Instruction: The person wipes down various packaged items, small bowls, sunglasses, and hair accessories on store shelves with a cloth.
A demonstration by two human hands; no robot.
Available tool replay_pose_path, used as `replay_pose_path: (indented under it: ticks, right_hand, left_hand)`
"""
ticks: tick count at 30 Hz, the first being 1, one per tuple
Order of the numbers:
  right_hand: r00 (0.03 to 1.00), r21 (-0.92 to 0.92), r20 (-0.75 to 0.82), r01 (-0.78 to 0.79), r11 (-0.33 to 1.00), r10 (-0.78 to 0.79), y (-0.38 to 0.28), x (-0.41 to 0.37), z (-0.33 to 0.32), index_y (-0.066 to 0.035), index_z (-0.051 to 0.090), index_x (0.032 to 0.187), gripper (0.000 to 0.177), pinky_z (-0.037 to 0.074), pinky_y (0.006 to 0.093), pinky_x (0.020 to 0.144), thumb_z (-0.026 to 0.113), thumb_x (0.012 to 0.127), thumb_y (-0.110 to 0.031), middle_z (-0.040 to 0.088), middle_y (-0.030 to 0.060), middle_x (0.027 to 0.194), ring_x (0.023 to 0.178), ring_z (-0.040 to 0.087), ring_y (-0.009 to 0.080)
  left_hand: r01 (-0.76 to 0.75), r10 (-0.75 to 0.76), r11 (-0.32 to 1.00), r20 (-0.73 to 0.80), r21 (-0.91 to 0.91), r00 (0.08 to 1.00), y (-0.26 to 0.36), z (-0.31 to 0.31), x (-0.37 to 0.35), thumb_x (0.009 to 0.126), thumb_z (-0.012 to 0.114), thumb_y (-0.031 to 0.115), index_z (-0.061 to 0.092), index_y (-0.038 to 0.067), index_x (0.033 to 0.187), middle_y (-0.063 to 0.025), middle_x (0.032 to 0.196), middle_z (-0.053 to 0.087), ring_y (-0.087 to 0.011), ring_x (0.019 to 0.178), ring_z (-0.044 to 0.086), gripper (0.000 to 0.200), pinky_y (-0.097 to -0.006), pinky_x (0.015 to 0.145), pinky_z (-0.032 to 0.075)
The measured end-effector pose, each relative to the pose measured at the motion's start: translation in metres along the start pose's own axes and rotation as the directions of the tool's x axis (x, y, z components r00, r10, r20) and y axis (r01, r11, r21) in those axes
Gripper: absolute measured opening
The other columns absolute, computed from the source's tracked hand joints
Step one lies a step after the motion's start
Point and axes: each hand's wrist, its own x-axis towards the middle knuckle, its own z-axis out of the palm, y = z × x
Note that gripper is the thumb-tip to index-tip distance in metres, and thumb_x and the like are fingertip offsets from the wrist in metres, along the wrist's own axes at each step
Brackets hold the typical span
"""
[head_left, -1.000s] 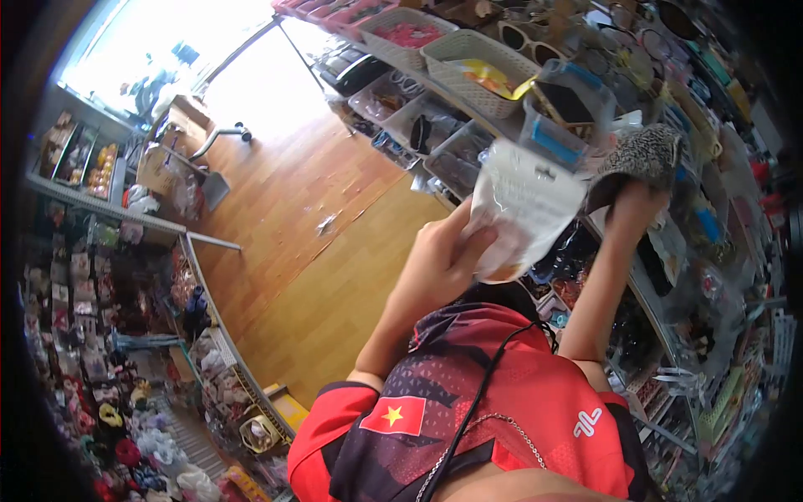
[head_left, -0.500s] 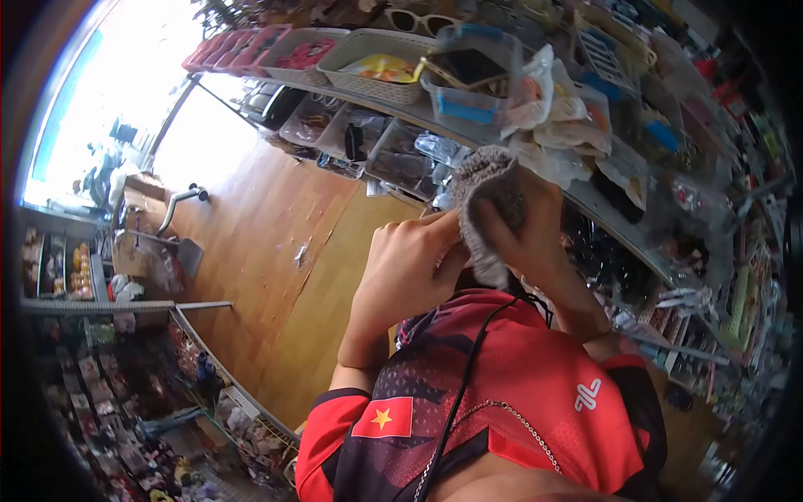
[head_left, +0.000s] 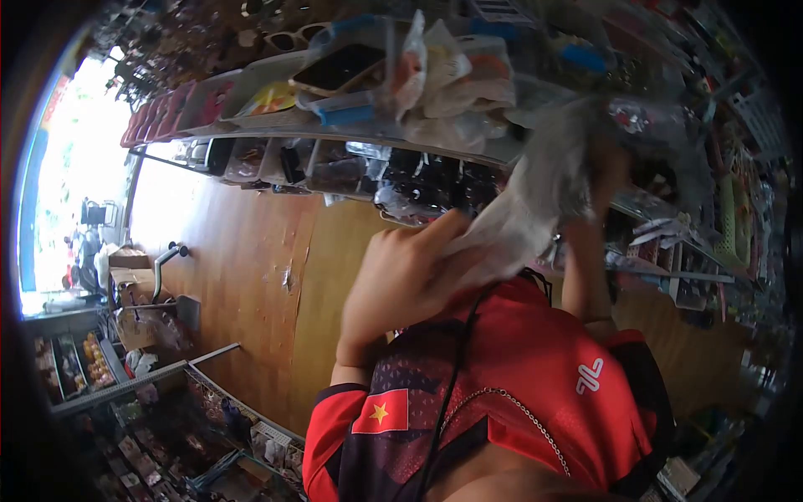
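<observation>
A whitish, see-through plastic bag (head_left: 535, 188) is stretched between my two hands in front of my chest. My left hand (head_left: 401, 276) is closed on its lower left end. Higher up on the right, my right hand (head_left: 604, 171) is at the bag's upper end, blurred and partly hidden, so its fingers do not show clearly. The grey cloth does not show.
Above runs a shelf (head_left: 335, 134) with plastic baskets, a phone (head_left: 339, 67) and bagged goods (head_left: 460, 79). More bins sit below it. Cardboard boxes (head_left: 138, 305) stand on the wooden floor at the left; a display rack (head_left: 167, 418) is lower left.
The grey cloth is gone from between my hands, and a plastic bag is there now. My right hand has moved right and up. The view has turned to the right.
</observation>
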Motion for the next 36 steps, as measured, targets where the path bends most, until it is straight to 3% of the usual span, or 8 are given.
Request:
replay_pose_path:
  ticks: [2, 4, 15, 21, 24, 27, 29, 36]
  right_hand:
    - [0.768, 0.012, -0.542, -0.399, 0.917, 0.341, 0.001, 0.015, -0.031, 0.006, 0.051, 0.095, 0.043, 0.041, 0.0294, 0.073, 0.058, 0.081, -0.034, 0.056, 0.0124, 0.088, 0.079, 0.052, 0.0168]
    - [0.801, 0.118, -0.524, -0.266, 0.957, 0.288, 0.033, 0.016, -0.074, 0.005, 0.052, 0.099, 0.038, 0.043, 0.0292, 0.077, 0.055, 0.083, -0.029, 0.058, 0.0113, 0.094, 0.084, 0.055, 0.017]
    - [0.804, 0.361, -0.505, -0.136, 0.923, 0.315, 0.074, 0.002, -0.143, 0.002, 0.052, 0.101, 0.039, 0.041, 0.0295, 0.07, 0.052, 0.083, -0.033, 0.058, 0.0109, 0.092, 0.077, 0.053, 0.0178]
    - [0.794, 0.409, -0.562, 0.023, 0.912, 0.232, 0.077, -0.001, -0.171, 0.0, 0.052, 0.102, 0.039, 0.041, 0.0296, 0.067, 0.05, 0.083, -0.034, 0.058, 0.0106, 0.092, 0.073, 0.052, 0.0183]
    - [0.789, 0.42, -0.576, 0.063, 0.905, 0.213, 0.08, 0.0, -0.18, -0.001, 0.052, 0.102, 0.04, 0.04, 0.0297, 0.065, 0.049, 0.083, -0.035, 0.058, 0.0105, 0.092, 0.071, 0.052, 0.0185]
    - [0.79, 0.428, -0.579, 0.084, 0.9, 0.201, 0.084, 0.001, -0.187, -0.001, 0.051, 0.103, 0.04, 0.04, 0.0297, 0.063, 0.048, 0.083, -0.036, 0.058, 0.0104, 0.091, 0.069, 0.051, 0.0187]
    - [0.791, 0.427, -0.58, 0.094, 0.899, 0.193, 0.086, 0.002, -0.192, -0.002, 0.051, 0.103, 0.04, 0.04, 0.0298, 0.062, 0.048, 0.083, -0.037, 0.058, 0.0103, 0.091, 0.068, 0.051, 0.0189]
    - [0.803, 0.433, -0.566, 0.095, 0.896, 0.188, 0.093, 0.003, -0.201, -0.004, 0.051, 0.104, 0.041, 0.039, 0.0299, 0.057, 0.046, 0.083, -0.039, 0.058, 0.01, 0.09, 0.063, 0.05, 0.0194]
  left_hand:
    - [0.03, -0.083, 0.951, -0.16, -0.306, 0.984, 0.0, -0.003, -0.011, 0.077, 0.058, 0.011, 0.055, 0.0, 0.091, -0.0112, 0.063, 0.059, -0.022, 0.057, 0.059, 0.018, -0.0295, 0.051, 0.044]
    - [-0.019, -0.262, 0.863, -0.479, -0.504, 0.838, 0.001, 0.007, -0.008, 0.08, 0.052, 0.004, 0.054, -0.005, 0.098, -0.0091, 0.074, 0.062, -0.0092, 0.069, 0.055, 0.02, -0.024, 0.06, 0.044]
    - [-0.194, 0.154, 0.98, -0.436, -0.049, 0.887, 0.024, 0.073, 0.159, 0.079, 0.058, 0.016, 0.05, -0.003, 0.102, -0.0167, 0.084, 0.059, -0.0291, 0.079, 0.058, 0.032, -0.0332, 0.073, 0.042]
    - [0.078, -0.015, 0.984, -0.361, 0.162, 0.932, 0.015, 0.099, 0.18, 0.075, 0.061, 0.016, 0.046, -0.003, 0.111, -0.0212, 0.096, 0.055, -0.0356, 0.09, 0.053, 0.044, -0.04, 0.079, 0.041]
    - [0.021, 0.21, 0.902, -0.481, 0.431, 0.851, 0.017, 0.111, 0.184, 0.074, 0.061, 0.017, 0.046, -0.002, 0.112, -0.0213, 0.104, 0.052, -0.0344, 0.096, 0.051, 0.045, -0.0407, 0.081, 0.04]
    - [-0.025, 0.286, 0.885, -0.502, 0.464, 0.816, 0.034, 0.102, 0.182, 0.075, 0.06, 0.015, 0.044, -0.001, 0.114, -0.02, 0.101, 0.05, -0.0325, 0.095, 0.05, 0.045, -0.0392, 0.077, 0.043]
    - [-0.19, 0.27, 0.961, -0.531, 0.201, 0.803, 0.067, 0.078, 0.173, 0.072, 0.064, 0.018, 0.047, 0.0, 0.112, -0.0177, 0.104, 0.049, -0.0308, 0.098, 0.049, 0.048, -0.0365, 0.08, 0.042]
    - [-0.404, 0.758, 0.597, -0.653, 0.693, 0.002, 0.157, 0.003, 0.113, 0.08, 0.055, 0.014, 0.044, -0.001, 0.116, -0.0148, 0.113, 0.048, -0.0219, 0.098, 0.051, 0.041, -0.0329, 0.08, 0.043]
